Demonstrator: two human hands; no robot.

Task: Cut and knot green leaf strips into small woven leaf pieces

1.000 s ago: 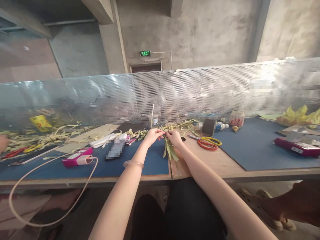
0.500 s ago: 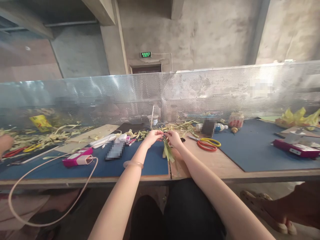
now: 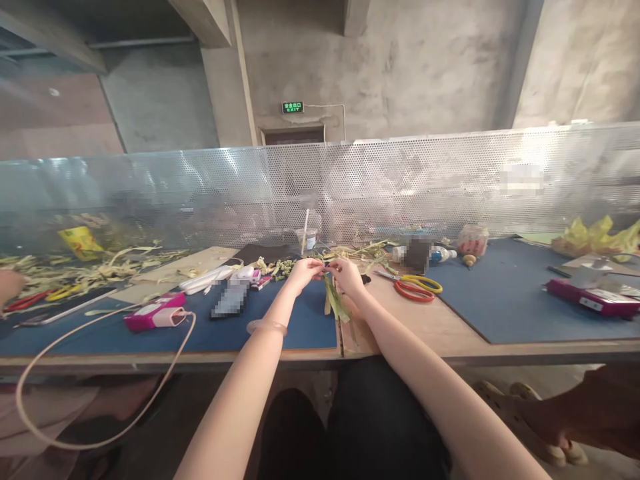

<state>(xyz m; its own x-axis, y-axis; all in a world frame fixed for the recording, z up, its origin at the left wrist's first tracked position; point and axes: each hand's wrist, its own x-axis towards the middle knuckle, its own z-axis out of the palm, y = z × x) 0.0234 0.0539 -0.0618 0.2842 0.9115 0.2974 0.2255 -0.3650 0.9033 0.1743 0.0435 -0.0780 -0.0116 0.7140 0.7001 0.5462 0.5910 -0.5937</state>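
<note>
- Leaf strips [image 3: 338, 307] hang narrower than a second ago, near the blue mat's [image 3: 307, 327] edge
- My right hand [image 3: 346, 275] pinches their tops; my left hand [image 3: 305, 273] is beside it, grip I cannot tell
- Green sign [image 3: 293, 107] reads 安全出口, EXIT

Wearer's two hands [image 3: 306, 273] [image 3: 347, 275], two scissors [image 3: 400, 287] [image 3: 30, 301], one bangle [image 3: 267, 326]

Grn txt on sign [image 3: 293, 107] abv doorway [image 3: 294, 137]: "安全出口", "EXIT".

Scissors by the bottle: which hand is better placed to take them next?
Probably the right hand: the scissors lie on its side, nearer than to the left hand, though it's busy at the green strips.
</note>
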